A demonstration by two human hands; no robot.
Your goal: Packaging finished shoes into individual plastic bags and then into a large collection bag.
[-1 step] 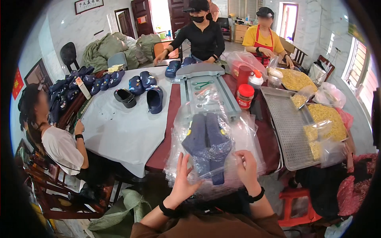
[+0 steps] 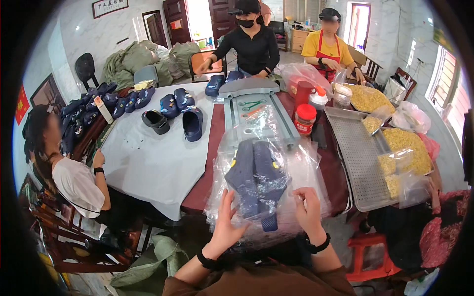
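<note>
A pair of dark blue clogs (image 2: 256, 172) lies inside a clear plastic bag (image 2: 276, 133), on top of a stack of clear bags (image 2: 308, 170) at the table's near edge. To the left of the clogs, my left hand (image 2: 227, 222) rests by the bag's edge with its thumb and fingers apart. On the other side, my right hand (image 2: 308, 212) has curled fingers that pinch the edge of the plastic. Behind the bag stands a grey plastic folding stool (image 2: 249, 93), partly covered by it.
Loose clogs (image 2: 192, 123) lie on a white sheet (image 2: 153, 163) to the left, beside a heap of clogs (image 2: 79, 111). A red-lidded jar (image 2: 304, 118) and a metal tray (image 2: 350, 148) with yellow pieces stand right. Several people sit or stand around the table.
The bagged clogs have shifted slightly and their toes sit a little differently. My left fingers have drawn in slightly. Across the table, the black-clad person's hand has risen off the sheet.
</note>
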